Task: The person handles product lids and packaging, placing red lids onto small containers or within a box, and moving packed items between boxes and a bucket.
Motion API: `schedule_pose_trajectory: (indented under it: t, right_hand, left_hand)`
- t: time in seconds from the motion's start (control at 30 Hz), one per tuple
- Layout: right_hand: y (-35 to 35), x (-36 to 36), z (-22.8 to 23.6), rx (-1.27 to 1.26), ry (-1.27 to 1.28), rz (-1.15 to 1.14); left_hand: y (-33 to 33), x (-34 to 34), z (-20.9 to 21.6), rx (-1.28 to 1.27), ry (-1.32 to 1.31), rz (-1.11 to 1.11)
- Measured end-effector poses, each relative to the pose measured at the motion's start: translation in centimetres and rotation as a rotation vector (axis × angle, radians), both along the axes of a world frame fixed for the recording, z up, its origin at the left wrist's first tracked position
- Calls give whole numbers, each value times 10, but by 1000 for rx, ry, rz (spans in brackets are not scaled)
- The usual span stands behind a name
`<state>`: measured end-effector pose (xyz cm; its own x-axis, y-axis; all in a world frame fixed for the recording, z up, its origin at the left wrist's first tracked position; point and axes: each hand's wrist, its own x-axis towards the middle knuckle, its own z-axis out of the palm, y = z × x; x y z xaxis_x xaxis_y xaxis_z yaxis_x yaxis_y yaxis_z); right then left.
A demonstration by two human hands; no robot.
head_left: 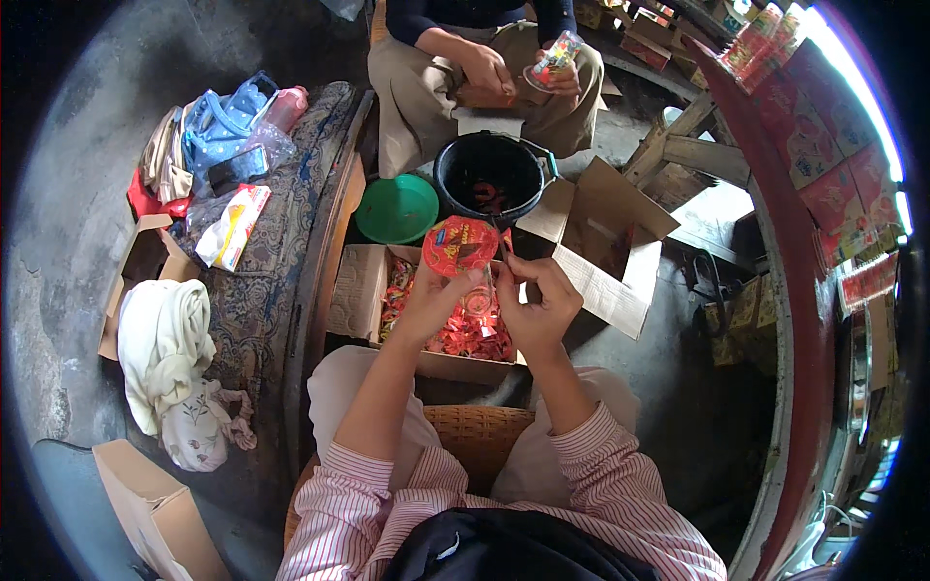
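My left hand (pixel 426 305) is closed around a plastic cup with a round, red printed lid (pixel 461 244), raised with the lid facing me. At the cup's right edge, my right hand (pixel 544 298) pinches with thumb and forefinger. A thin dark sliver and a bit of red show by those fingertips, too small to name. Below both hands sits a cardboard box (pixel 356 290) full of shiny red wrapper pieces (pixel 465 339), and a clear round cup piece lies among them. Just beyond the lid stands a black bucket (pixel 448 184) with some red bits inside.
A green basin (pixel 395 209) is left of the bucket; an open cardboard box (pixel 605 298) stands to its right. Opposite me, a person's hand holds a printed clear cup (pixel 556 64). Bags and cloths (pixel 167 334) lie on the left bench (pixel 262 290). A red-edged shelf (pixel 809 387) curves along the right.
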<state>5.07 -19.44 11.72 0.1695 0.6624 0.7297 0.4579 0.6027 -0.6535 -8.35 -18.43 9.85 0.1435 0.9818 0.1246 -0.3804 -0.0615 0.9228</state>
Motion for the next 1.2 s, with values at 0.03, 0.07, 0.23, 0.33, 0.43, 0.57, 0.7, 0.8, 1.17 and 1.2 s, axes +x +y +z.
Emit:
schedule_pose_trajectory:
  t: [0.03,0.07,0.23,0.33,0.43,0.57,0.7,0.8,1.17,1.2]
  right_hand:
    - [0,0,0,1,-12,0]
    - [0,1,0,5,-13,-1]
    - [0,2,-2,-6,-46,-37]
    - [1,1,-2,-16,-13,-35]
    - [2,1,0,39,-61,-64]
    - [2,2,1,11,-63,-67]
    - [1,5,4,-20,-67,-39]
    - [0,6,4,-46,-37,1]
    - [0,4,4,-52,17,5]
    - [1,3,3,-57,35,2]
  left_hand:
    - [0,0,1,-9,-12,-6]
    - [0,0,1,-18,-23,-12]
    - [-3,1,9,-47,18,-30]
    - [0,1,3,9,22,-46]
    - [1,2,-4,29,19,-40]
    - [-1,0,2,-75,60,-102]
    - [-4,0,-1,-4,120,-95]
    - [-4,-3,3,-4,93,-121]
    - [-8,-3,16,-77,38,-130]
    - [-8,-2,17,-77,35,-109]
